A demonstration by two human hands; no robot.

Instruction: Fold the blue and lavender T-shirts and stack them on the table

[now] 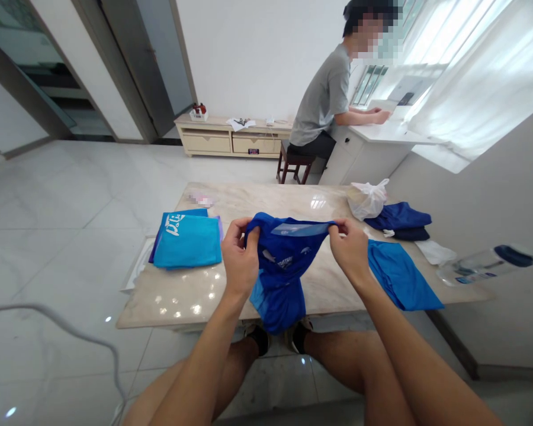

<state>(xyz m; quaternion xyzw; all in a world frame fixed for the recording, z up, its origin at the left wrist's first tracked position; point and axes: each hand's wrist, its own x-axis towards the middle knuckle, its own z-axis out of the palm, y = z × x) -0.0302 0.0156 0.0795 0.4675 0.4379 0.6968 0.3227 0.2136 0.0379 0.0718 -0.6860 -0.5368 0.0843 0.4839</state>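
My left hand [242,251] pinches one upper corner of a royal-blue sports shirt [288,251] with a pale blue strip and white print. The opposite corner is pinched by my right hand [349,242], so the top edge is stretched between them. Its lower part hangs bunched over the table's near edge, between my knees. To the left of my left hand lies a stack of folded clothes, a turquoise shirt [189,242] with white lettering on top. Beside my right forearm a flat blue garment [402,275] lies at the table's right side.
On the marble-look table [173,305] stand a white plastic bag [368,201], folded navy clothes [400,219], white tissue [435,252] and a clear bottle [484,269] lying tilted. Beyond, a person in grey [322,89] sits on a stool at a white counter. A cable [71,325] crosses the left foreground.
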